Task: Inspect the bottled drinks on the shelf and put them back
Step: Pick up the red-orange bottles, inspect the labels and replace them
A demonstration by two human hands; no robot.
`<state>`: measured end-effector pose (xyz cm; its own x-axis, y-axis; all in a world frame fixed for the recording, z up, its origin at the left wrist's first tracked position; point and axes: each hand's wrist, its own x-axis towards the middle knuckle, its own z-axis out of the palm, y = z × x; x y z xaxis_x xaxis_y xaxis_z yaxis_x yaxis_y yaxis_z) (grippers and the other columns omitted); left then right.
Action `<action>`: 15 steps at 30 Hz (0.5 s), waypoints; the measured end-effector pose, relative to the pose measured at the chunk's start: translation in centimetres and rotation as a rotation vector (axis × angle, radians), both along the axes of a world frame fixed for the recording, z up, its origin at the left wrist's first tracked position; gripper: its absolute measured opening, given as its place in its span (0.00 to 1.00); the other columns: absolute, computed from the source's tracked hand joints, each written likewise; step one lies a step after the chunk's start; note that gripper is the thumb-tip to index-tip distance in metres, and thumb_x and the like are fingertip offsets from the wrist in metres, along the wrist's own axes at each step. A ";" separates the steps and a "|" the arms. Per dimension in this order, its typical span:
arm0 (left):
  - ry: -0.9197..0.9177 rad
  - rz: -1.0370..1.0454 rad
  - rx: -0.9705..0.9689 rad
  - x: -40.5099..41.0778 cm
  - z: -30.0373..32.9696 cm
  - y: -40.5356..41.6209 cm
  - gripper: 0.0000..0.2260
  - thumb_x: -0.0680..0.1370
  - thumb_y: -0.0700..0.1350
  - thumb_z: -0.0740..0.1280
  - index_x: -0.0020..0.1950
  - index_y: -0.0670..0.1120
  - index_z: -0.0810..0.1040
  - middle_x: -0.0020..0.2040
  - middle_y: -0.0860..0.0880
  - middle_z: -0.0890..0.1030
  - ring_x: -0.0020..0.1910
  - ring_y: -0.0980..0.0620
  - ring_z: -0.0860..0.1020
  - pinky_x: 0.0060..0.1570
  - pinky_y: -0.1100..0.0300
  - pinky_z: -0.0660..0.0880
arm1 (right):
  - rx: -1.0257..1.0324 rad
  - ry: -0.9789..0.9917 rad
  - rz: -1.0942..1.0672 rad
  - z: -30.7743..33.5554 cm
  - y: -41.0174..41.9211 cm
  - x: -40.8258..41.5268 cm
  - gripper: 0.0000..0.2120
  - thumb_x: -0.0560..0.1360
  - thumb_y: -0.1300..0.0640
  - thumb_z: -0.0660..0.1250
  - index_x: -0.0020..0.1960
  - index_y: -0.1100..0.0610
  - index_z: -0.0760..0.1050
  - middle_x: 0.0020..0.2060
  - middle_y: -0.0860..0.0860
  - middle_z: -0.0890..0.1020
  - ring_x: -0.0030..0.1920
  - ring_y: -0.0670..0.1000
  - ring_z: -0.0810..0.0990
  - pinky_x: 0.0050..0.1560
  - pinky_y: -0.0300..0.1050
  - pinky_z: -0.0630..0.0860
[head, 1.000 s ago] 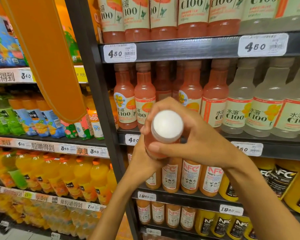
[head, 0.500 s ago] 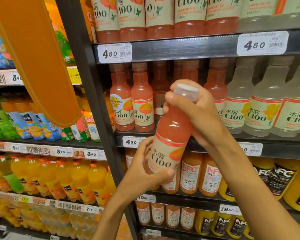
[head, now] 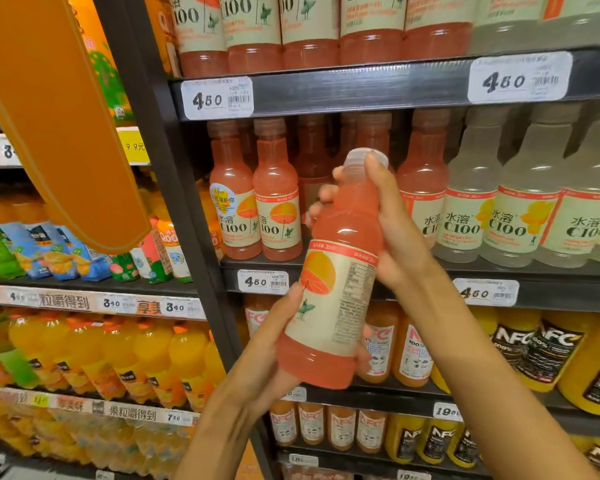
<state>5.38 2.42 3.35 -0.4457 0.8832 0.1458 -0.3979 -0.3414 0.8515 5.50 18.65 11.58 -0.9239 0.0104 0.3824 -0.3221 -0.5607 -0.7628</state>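
Pink bottle (head: 333, 271) now more upright, label turned, fingers of both hands gripping it as before.

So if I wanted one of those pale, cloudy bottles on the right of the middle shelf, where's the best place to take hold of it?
Judging by its shape, take the front pale bottle by the narrow shoulder just under its cap, coming straight in from the aisle. It stands upright at the shelf edge with neighbours close on both sides, so the labelled body gives fingers little room; the slimmer top stands clear.
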 end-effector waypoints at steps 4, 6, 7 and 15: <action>0.237 0.246 -0.162 -0.4 0.7 -0.1 0.28 0.69 0.68 0.67 0.64 0.55 0.77 0.63 0.48 0.80 0.62 0.49 0.78 0.56 0.58 0.76 | 0.158 0.011 -0.215 0.7 0.0 0.3 0.12 0.77 0.47 0.64 0.47 0.56 0.75 0.34 0.53 0.81 0.36 0.54 0.83 0.42 0.48 0.80; 0.321 0.317 -0.199 -0.1 1.1 0.2 0.26 0.68 0.70 0.67 0.61 0.60 0.78 0.61 0.52 0.81 0.61 0.53 0.78 0.55 0.62 0.77 | 0.222 -0.008 -0.300 0.7 0.0 0.3 0.11 0.77 0.47 0.66 0.42 0.54 0.78 0.34 0.54 0.82 0.37 0.54 0.84 0.39 0.46 0.81; 0.315 0.348 -0.201 0.2 1.0 0.4 0.23 0.68 0.69 0.67 0.59 0.61 0.79 0.59 0.52 0.82 0.59 0.53 0.80 0.52 0.63 0.77 | 0.232 -0.033 -0.317 0.8 0.0 0.2 0.11 0.76 0.47 0.67 0.41 0.53 0.79 0.34 0.54 0.83 0.37 0.54 0.84 0.38 0.46 0.81; -0.412 -0.225 0.154 1.6 1.9 0.7 0.32 0.73 0.58 0.69 0.63 0.32 0.72 0.47 0.37 0.78 0.40 0.43 0.79 0.41 0.54 0.78 | 0.074 -0.168 -0.018 -0.3 0.4 -1.2 0.20 0.73 0.44 0.68 0.54 0.59 0.74 0.42 0.56 0.83 0.47 0.56 0.82 0.52 0.51 0.80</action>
